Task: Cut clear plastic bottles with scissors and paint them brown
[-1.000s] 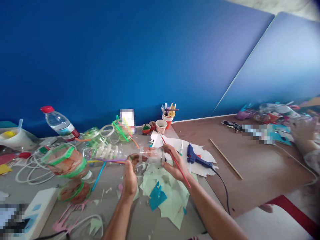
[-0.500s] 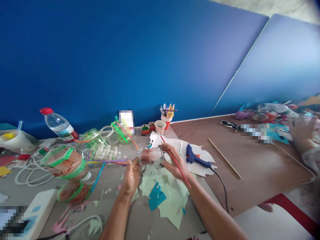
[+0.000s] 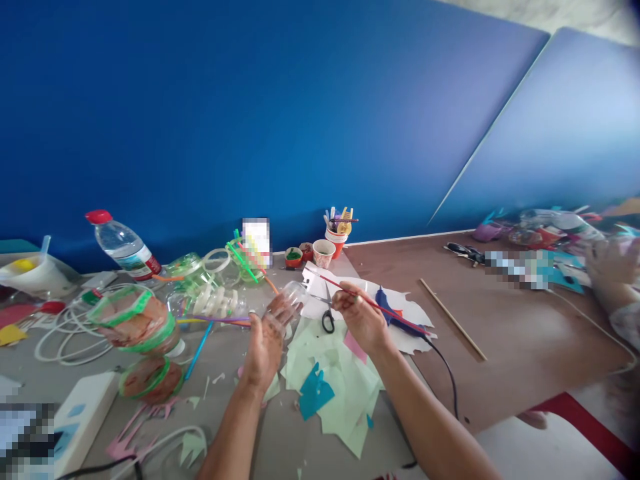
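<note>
My left hand [image 3: 264, 347] is closed round a clear plastic cup-like piece [image 3: 294, 298], tilted to the right and smeared with brown paint near the palm. Paint stains also show on the fingers. A little to the right, my right hand [image 3: 364, 321] pinches a long thin red paintbrush [image 3: 373, 301]; its tip points up and left toward the paper cups. Scissors [image 3: 328, 321] with a black handle lie between the two hands. Beneath the right hand rests a blue glue gun [image 3: 400, 319] on white paper. Pale green paper scraps [image 3: 345, 393] spread below.
Paint cups [image 3: 293, 257], a paper cup [image 3: 324, 252] and a red cup of brushes [image 3: 337, 241] stand by the blue wall. Left are a water bottle [image 3: 125, 247], brown-painted containers [image 3: 133, 320], straws and cables. A wooden stick [image 3: 453, 319] lies right; another person's hand [image 3: 613, 267] is beyond.
My right hand has come away from the plastic piece toward the right, and the brush has swung flatter. The piece has tilted upward in my left hand. The scissors now show more fully.
</note>
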`<act>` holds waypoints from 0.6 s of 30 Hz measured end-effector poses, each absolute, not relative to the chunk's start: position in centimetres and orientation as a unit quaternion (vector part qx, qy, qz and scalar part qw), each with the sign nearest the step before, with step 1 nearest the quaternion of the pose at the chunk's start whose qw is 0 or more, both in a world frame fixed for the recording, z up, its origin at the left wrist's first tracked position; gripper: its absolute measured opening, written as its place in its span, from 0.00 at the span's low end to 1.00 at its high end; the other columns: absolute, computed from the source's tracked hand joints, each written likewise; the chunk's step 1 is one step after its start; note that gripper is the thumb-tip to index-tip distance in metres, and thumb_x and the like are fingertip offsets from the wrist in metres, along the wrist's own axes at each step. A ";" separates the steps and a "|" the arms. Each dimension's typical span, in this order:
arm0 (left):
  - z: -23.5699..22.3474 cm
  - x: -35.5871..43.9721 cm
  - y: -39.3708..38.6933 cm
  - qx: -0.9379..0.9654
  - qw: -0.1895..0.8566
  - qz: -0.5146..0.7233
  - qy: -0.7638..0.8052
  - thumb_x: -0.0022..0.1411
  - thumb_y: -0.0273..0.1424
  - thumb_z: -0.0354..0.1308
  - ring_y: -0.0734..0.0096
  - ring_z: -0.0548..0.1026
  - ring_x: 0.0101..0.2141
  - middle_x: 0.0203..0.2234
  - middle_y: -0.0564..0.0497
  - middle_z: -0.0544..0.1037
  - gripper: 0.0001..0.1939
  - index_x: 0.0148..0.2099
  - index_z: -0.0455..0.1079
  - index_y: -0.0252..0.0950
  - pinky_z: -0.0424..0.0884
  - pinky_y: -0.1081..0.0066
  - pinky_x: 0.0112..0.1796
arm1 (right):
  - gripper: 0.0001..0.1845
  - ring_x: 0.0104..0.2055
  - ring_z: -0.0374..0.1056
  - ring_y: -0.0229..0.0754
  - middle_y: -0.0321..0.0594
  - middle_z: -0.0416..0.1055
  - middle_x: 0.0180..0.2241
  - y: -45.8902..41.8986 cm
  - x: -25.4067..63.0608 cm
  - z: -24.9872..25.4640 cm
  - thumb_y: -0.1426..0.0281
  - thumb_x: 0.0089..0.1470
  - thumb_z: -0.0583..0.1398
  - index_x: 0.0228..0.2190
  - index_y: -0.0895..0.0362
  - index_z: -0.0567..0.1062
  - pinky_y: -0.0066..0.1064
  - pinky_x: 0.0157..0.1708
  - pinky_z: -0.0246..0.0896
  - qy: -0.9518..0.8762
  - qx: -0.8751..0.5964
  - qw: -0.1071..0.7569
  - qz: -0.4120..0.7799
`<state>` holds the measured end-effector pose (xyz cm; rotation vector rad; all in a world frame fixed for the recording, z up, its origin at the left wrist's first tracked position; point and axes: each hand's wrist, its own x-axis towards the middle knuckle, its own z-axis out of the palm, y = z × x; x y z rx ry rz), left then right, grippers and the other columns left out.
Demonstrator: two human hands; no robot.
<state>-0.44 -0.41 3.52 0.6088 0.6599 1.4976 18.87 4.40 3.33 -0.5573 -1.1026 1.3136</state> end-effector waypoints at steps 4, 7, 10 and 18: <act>3.4 -0.6 -0.3 0.246 0.639 0.670 0.287 0.56 0.60 0.47 0.53 0.69 0.55 0.51 0.43 0.75 0.36 0.50 0.73 0.39 0.57 0.54 0.58 | 0.20 0.27 0.67 0.42 0.39 0.70 0.23 4.2 18.8 4.1 0.54 0.57 0.53 0.36 0.54 0.77 0.38 0.32 0.66 -0.435 -0.244 0.627 0.598; 3.4 -0.5 -0.2 0.234 0.631 0.676 0.301 0.55 0.62 0.45 0.52 0.69 0.55 0.51 0.42 0.75 0.37 0.50 0.73 0.38 0.59 0.54 0.57 | 0.20 0.25 0.66 0.42 0.38 0.69 0.21 3.9 18.7 4.5 0.53 0.56 0.54 0.37 0.55 0.76 0.37 0.29 0.64 -0.437 -0.271 0.621 0.592; 3.1 -0.5 -0.1 0.238 0.610 0.685 0.319 0.54 0.62 0.46 0.51 0.69 0.55 0.50 0.42 0.76 0.37 0.48 0.74 0.39 0.60 0.55 0.56 | 0.18 0.23 0.65 0.42 0.38 0.70 0.19 3.6 18.6 4.6 0.55 0.52 0.58 0.36 0.56 0.76 0.36 0.27 0.62 -0.432 -0.275 0.618 0.597; 2.4 -0.1 0.0 0.317 0.550 0.701 0.324 0.51 0.62 0.51 0.50 0.68 0.55 0.51 0.42 0.75 0.34 0.43 0.75 0.39 0.58 0.54 0.58 | 0.14 0.21 0.64 0.41 0.37 0.69 0.16 3.0 18.2 4.9 0.57 0.50 0.60 0.29 0.56 0.75 0.32 0.20 0.57 -0.438 -0.299 0.608 0.590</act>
